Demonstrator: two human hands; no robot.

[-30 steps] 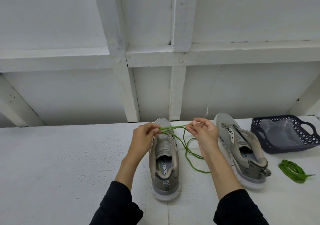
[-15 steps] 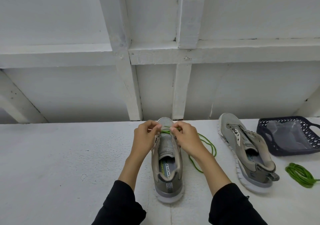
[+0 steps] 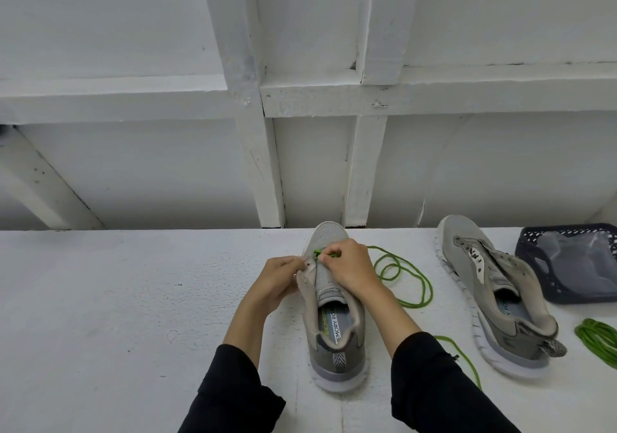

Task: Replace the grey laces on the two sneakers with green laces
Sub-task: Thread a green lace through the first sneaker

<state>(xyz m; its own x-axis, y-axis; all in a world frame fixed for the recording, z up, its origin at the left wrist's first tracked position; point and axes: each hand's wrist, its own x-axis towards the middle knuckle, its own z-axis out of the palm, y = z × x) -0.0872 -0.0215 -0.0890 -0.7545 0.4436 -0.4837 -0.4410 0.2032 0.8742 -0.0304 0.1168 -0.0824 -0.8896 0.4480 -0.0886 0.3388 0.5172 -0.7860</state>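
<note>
A grey sneaker [image 3: 334, 339] stands in front of me with its toe pointing away. A green lace [image 3: 407, 275] crosses its lowest eyelets and trails in loops on the table to the right. My left hand [image 3: 280, 282] pinches the sneaker's left eyelet flap. My right hand [image 3: 350, 269] pinches the green lace end at that flap. The second grey sneaker [image 3: 494, 292] lies unlaced further right. A coiled green lace [image 3: 597, 336] rests beside its heel.
A dark blue plastic basket [image 3: 567, 292] with a clear bag inside stands at the far right. The white table [image 3: 117, 315] ends at a white framed wall just beyond the sneakers' toes.
My hands came together over the sneaker's toe end from holding the lace stretched apart. The slack lace dropped into loops on the table at the right.
</note>
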